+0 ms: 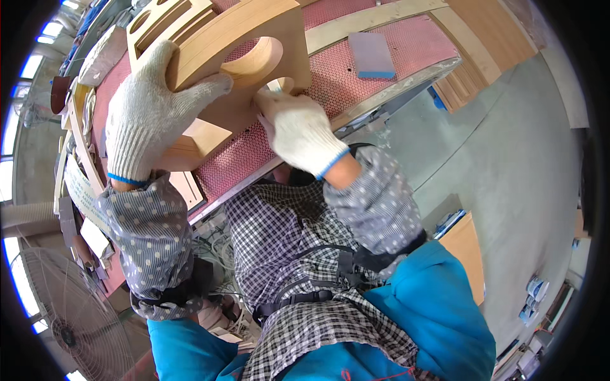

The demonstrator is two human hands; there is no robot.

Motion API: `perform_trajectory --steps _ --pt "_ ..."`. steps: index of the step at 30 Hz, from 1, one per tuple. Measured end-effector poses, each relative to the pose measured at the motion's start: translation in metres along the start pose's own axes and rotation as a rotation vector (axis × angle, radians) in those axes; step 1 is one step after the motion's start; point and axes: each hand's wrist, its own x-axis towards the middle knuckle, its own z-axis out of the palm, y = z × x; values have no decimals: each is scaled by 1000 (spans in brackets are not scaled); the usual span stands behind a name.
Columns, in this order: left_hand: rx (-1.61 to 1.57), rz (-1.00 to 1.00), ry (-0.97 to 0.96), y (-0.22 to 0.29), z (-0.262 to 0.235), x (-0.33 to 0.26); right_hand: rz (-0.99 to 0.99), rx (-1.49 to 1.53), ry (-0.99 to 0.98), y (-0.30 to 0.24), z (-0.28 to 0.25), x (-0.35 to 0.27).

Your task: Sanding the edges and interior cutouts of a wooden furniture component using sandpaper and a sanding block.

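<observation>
Both my hands wear white knit gloves. My left hand (pixel 149 108) grips the curved edge of a light wooden piece (pixel 254 32) that has a round cutout, holding it tilted above the bench. My right hand (pixel 298 130) presses something small against the lower edge of that piece near the cutout; what it holds is hidden by the fingers. Under the piece lies a red mesh mat (pixel 244 155) covering the workbench.
A grey-blue sanding block (pixel 372 56) lies on the mat at the right. More cut wooden parts (pixel 162 19) are stacked at the back left. Wooden boards (pixel 483 44) lie at the right end. A fan (pixel 70 317) stands at lower left on the concrete floor (pixel 508 165).
</observation>
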Motion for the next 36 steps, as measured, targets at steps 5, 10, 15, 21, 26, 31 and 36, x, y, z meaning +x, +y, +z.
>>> perform_trajectory --steps 5,10,15,21,26,31,36 --pt "-32 -24 3 2 -3 1 94 -17 -54 -9 -9 28" --pt "30 -11 12 -4 2 3 202 -204 -351 -16 -15 42" --pt "-23 67 34 -2 4 1 301 -126 -335 -12 -15 46" --pt "23 46 38 -9 6 1 161 78 -260 -3 -23 18" --pt "7 58 30 -2 2 2 143 163 -58 -1 -10 2" --pt "13 -2 5 -7 5 4 293 13 -321 -7 -15 41" --pt "36 42 35 -7 6 3 334 93 -356 -4 -21 43"
